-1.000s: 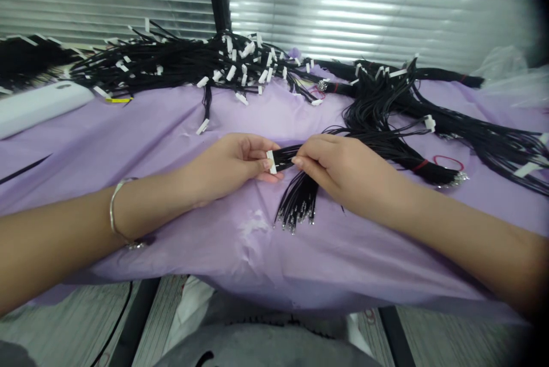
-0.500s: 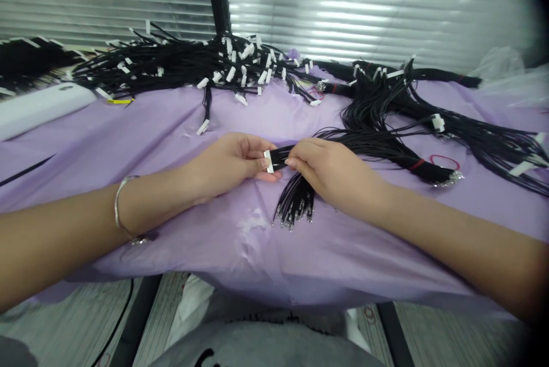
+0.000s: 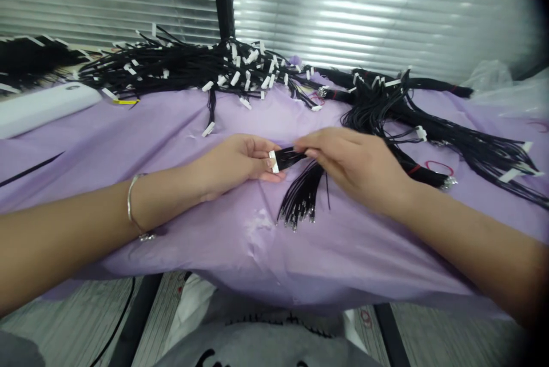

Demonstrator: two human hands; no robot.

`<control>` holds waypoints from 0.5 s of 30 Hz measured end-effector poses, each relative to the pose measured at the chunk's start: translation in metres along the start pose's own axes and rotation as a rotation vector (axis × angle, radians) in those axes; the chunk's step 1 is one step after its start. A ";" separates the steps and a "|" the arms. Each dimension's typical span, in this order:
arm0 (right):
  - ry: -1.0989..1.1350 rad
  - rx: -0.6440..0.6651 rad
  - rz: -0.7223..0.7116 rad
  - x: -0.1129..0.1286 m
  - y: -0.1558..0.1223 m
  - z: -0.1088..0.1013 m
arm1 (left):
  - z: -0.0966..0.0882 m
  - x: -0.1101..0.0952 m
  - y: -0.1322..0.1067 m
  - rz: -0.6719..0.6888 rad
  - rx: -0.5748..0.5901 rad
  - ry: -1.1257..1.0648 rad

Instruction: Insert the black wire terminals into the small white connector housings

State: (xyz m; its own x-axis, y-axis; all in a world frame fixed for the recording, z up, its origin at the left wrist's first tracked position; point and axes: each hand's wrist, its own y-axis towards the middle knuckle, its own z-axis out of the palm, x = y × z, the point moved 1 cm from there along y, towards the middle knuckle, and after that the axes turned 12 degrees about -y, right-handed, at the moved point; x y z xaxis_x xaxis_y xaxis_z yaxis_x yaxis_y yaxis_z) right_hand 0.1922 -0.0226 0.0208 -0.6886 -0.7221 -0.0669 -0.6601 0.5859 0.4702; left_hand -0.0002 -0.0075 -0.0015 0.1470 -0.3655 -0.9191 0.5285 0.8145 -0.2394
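Note:
My left hand [image 3: 234,162] pinches a small white connector [image 3: 273,161] between thumb and fingers, just above the purple sheet [image 3: 180,144]. Several thin black wires [image 3: 289,156] run from that connector to my right hand [image 3: 355,164], whose fingertips are closed on them close to the connector. A bundle of loose black wires with metal tips [image 3: 300,201] fans out on the sheet under my right hand. A silver bracelet [image 3: 134,212] sits on my left wrist.
A heap of black wires with white connectors [image 3: 193,67] lies along the back left. More black wire bundles [image 3: 429,121], some tied in red, spread at the right. A white flat box [image 3: 43,107] lies far left. A red rubber band [image 3: 437,166] rests near the right bundle.
My right hand has slid a little to the right along the wires, away from the connector. One thin wire now hangs loose beside the tipped bundle. My left hand stays put.

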 end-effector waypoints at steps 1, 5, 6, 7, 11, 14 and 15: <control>-0.029 -0.041 0.008 -0.002 0.000 -0.003 | 0.000 0.000 0.000 0.000 -0.001 -0.002; -0.076 -0.028 -0.101 -0.001 -0.001 -0.009 | 0.000 -0.001 0.000 -0.001 0.013 -0.027; -0.097 0.010 -0.153 0.001 -0.001 -0.009 | 0.000 -0.001 0.000 -0.002 0.014 -0.027; -0.126 0.047 -0.197 0.004 -0.001 -0.009 | 0.000 -0.001 0.001 -0.003 0.012 -0.027; -0.182 0.180 -0.253 0.011 -0.003 -0.006 | -0.003 -0.001 0.003 0.007 -0.010 -0.073; -0.060 0.272 -0.281 0.007 -0.004 -0.001 | -0.006 -0.001 0.004 -0.006 -0.024 -0.128; -0.016 0.292 -0.277 0.004 -0.004 0.001 | -0.006 -0.002 0.004 -0.013 -0.032 -0.137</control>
State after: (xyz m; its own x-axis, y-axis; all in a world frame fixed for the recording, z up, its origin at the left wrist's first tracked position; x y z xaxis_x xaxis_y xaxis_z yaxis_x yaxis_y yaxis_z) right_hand 0.1921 -0.0278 0.0181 -0.4760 -0.8626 -0.1711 -0.8772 0.4517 0.1629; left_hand -0.0033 -0.0005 -0.0031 0.2543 -0.4329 -0.8648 0.5045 0.8223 -0.2633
